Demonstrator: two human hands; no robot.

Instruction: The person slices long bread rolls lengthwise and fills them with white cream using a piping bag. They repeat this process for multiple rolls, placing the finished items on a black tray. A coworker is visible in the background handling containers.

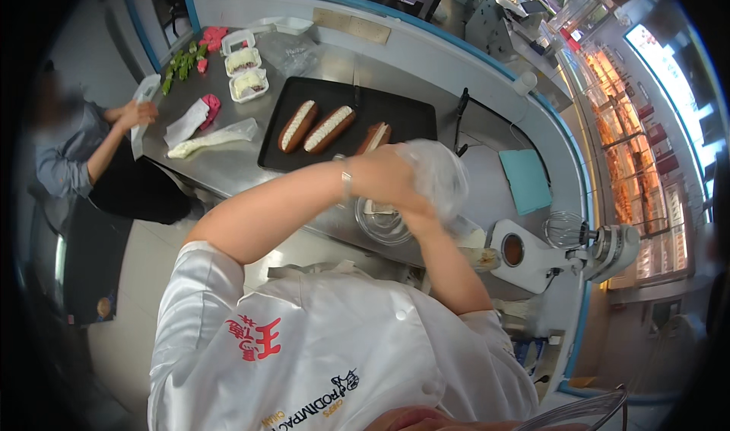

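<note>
A clear plastic bag (441,174) bunches up over the steel worktop, just right of the black tray's near corner. My left hand (384,176), with a band at its wrist, is closed on the side of this bag. Crossing in from the right, my right hand (414,207) meets the left one at the bag; its fingers are hidden. Below both hands stands a clear bowl (389,235) with something pale in it, partly covered. On the black tray (411,112) lie three long brown buns, two of them (298,127) (330,129) with white cream along the top and one (374,136) partly behind my left hand.
At left, a filled piping bag (213,140) lies near white boxes (248,85) and green leaves (181,64). Another person (84,150) stands at that end. A stand mixer (612,250), a white scale-like board (525,256) and a teal folder (525,182) are at right.
</note>
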